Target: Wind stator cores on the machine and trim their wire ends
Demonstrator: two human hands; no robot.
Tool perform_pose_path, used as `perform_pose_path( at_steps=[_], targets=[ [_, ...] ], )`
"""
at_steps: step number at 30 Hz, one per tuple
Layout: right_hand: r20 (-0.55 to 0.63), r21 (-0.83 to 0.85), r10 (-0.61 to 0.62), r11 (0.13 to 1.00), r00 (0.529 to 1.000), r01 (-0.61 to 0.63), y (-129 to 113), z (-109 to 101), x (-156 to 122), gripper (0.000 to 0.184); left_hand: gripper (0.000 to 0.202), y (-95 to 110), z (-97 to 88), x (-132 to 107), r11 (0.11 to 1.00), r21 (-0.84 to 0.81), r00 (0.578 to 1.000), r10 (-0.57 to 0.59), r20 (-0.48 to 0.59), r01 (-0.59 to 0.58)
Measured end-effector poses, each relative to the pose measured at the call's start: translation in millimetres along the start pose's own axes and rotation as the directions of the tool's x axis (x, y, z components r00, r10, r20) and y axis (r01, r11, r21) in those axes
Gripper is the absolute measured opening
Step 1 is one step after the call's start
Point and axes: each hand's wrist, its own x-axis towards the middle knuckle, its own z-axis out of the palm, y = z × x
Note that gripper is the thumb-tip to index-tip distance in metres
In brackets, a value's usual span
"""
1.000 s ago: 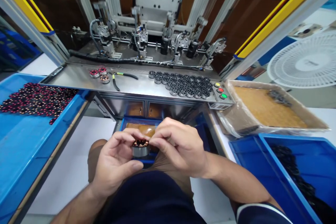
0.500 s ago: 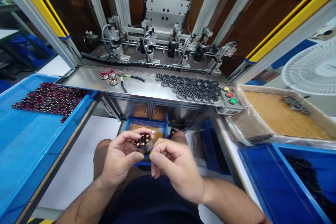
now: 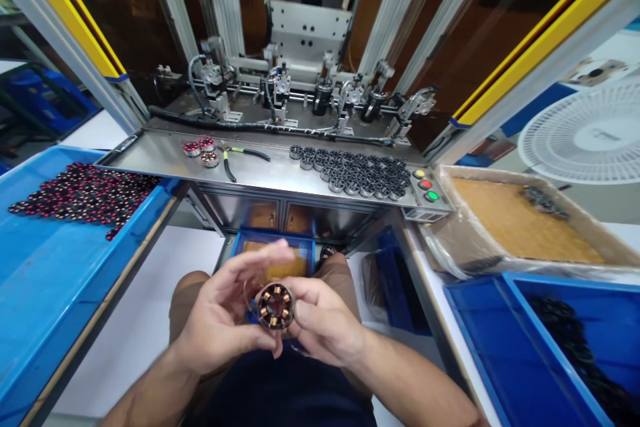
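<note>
While the machine (image 3: 333, 30) fills the back, a steel tabletop (image 3: 273, 180) runs along its front, blue tray (image 3: 30, 293) at left. Left hand (image 3: 213, 323): fingers apart, curved round the left of the wound ring (image 3: 275, 322), thumb by its lower edge, contact unclear. Right hand (image 3: 327, 320): thumb and fingers clamped on the ring's right side. Ring is between both hands, well nearer than the tabletop, round face tipped toward the camera; dark rim, dark slots, open middle. Copper coils (image 3: 278, 289) circle the inside, short, shiny, spaced apart. Thin strand (image 3: 245, 289) loops at left.
</note>
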Motion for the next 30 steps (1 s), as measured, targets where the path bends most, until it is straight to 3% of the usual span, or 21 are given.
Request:
perform_pose_path(
  at_steps=[2,3,5,6,7,9,12,14,16,17,18,20,22,24,27,30],
  targets=[
    [-0.060,-0.269,-0.230,0.941,0.971,0.207,-3.9,-2.7,-1.5,0.044,0.090,1.5,-2.9,-1.9,0.986,0.156,0.991,0.080,-0.108,-0.062],
    [-0.052,-0.463,-0.391,0.825,0.919,0.324,-7.1,-4.0,-2.6,0.043,0.087,2.5,-4.4,-3.3,0.971,0.231,0.987,0.089,-0.136,-0.055],
    [0.092,-0.780,-0.636,0.432,0.766,0.453,-13.9,-5.7,-4.6,0.042,0.066,4.8,-6.0,-6.6,0.942,0.333,0.994,0.010,-0.108,0.027],
    [0.186,-0.853,-0.690,0.239,0.699,0.463,-16.7,-5.8,-5.3,0.043,0.057,5.9,-5.7,-8.1,0.930,0.362,0.997,-0.047,-0.065,0.068],
    [0.261,-0.885,-0.708,0.096,0.656,0.456,-18.6,-5.7,-5.6,0.045,0.053,6.8,-4.6,-9.3,0.921,0.378,0.996,-0.087,-0.026,0.091],
    [0.338,-0.898,-0.709,-0.047,0.619,0.437,-20.1,-5.1,-5.6,0.045,0.050,7.9,-1.2,-9.5,0.919,0.384,0.994,-0.110,0.016,0.095],
    [0.363,-0.892,-0.701,-0.071,0.613,0.447,-21.5,-6.4,-7.1,0.045,0.044,8.4,3.2,-5.3,0.913,0.400,0.994,-0.101,0.031,0.080],
    [0.341,-0.885,-0.658,0.015,0.671,0.464,-27.0,-9.3,-10.9,0.048,0.043,9.2,4.2,-1.4,0.875,0.485,0.999,-0.024,0.045,-0.001],
    [0.299,-0.882,-0.623,0.107,0.723,0.458,-36.8,-11.6,-15.8,0.050,0.047,10.7,4.2,1.8,0.764,0.626,0.987,0.141,0.075,-0.157],
    [0.294,-0.884,-0.618,0.114,0.729,0.453,-42.3,-11.7,-17.8,0.050,0.049,11.4,4.2,2.9,0.681,0.692,0.967,0.231,0.105,-0.238],
    [0.308,-0.888,-0.621,0.083,0.720,0.452,-47.2,-10.8,-19.1,0.050,0.052,12.1,4.1,3.7,0.595,0.743,0.941,0.306,0.142,-0.306],
    [0.386,-0.892,-0.621,-0.063,0.682,0.447,-53.5,-6.2,-18.6,0.048,0.057,12.7,4.3,4.3,0.456,0.801,0.894,0.397,0.207,-0.388],
    [0.457,-0.883,-0.575,-0.205,0.679,0.422,-54.1,0.5,-14.5,0.038,0.059,12.5,4.2,4.2,0.382,0.824,0.871,0.425,0.245,-0.418],
    [0.480,-0.877,-0.534,-0.282,0.696,0.388,-51.5,6.5,-8.9,0.018,0.059,11.8,3.6,3.6,0.346,0.834,0.862,0.432,0.265,-0.429],
    [0.498,-0.867,-0.493,-0.299,0.713,0.399,-50.8,12.1,-1.7,0.008,0.056,11.1,1.6,2.0,0.332,0.825,0.855,0.418,0.306,-0.458],
    [0.530,-0.848,-0.431,-0.256,0.730,0.464,-60.1,14.2,3.9,0.006,0.049,12.4,-1.3,-0.7,0.363,0.804,0.861,0.387,0.331,-0.472]
  ],
)
